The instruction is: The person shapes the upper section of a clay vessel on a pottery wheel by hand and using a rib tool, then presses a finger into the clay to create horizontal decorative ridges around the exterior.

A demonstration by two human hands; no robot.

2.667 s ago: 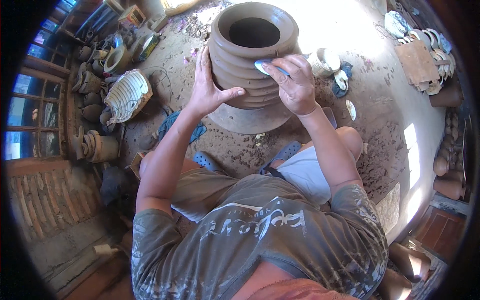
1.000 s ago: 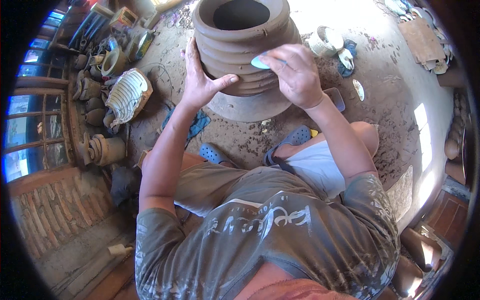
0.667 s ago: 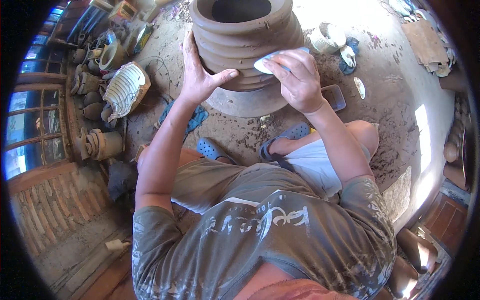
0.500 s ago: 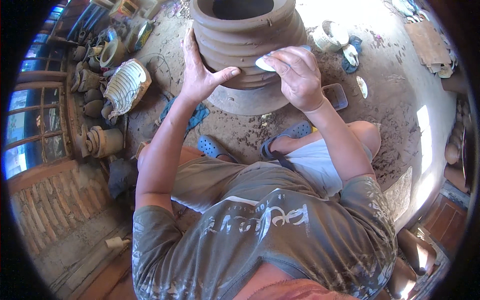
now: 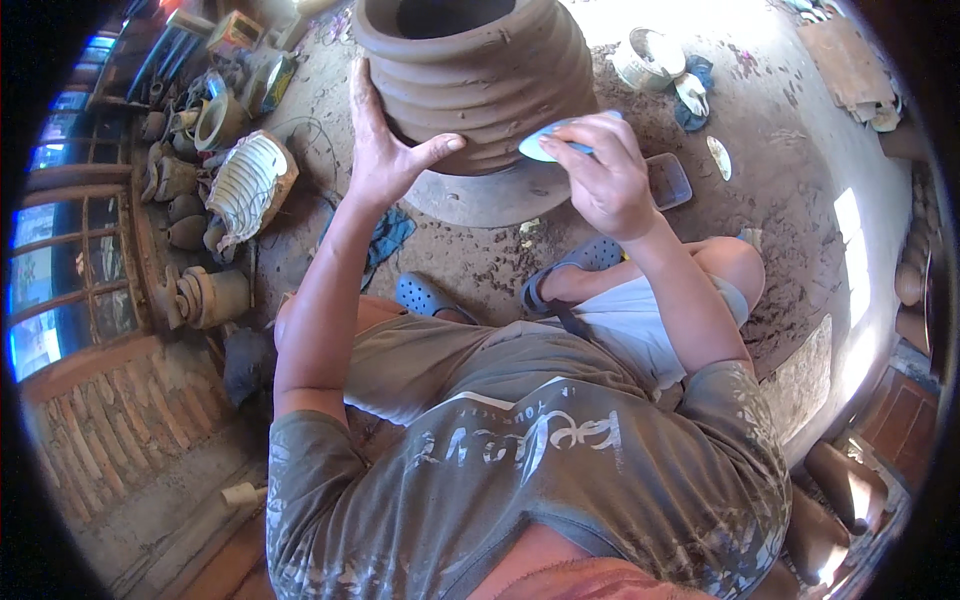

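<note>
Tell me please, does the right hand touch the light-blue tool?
Touching. The head view shows the right hand gripping the light-blue tool between thumb and fingers.

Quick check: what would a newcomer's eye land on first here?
First, the big ridged clay pot at top centre, on a round grey base. The left hand rests along the pot's left side; the right hand holds a blue tool at its lower right. Farther left lies a cream ribbed piece.

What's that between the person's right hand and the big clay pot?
A flat light-blue tool, pinched by the right hand, sits between that hand and the clay pot in the head view; I can't tell whether its tip touches.
</note>
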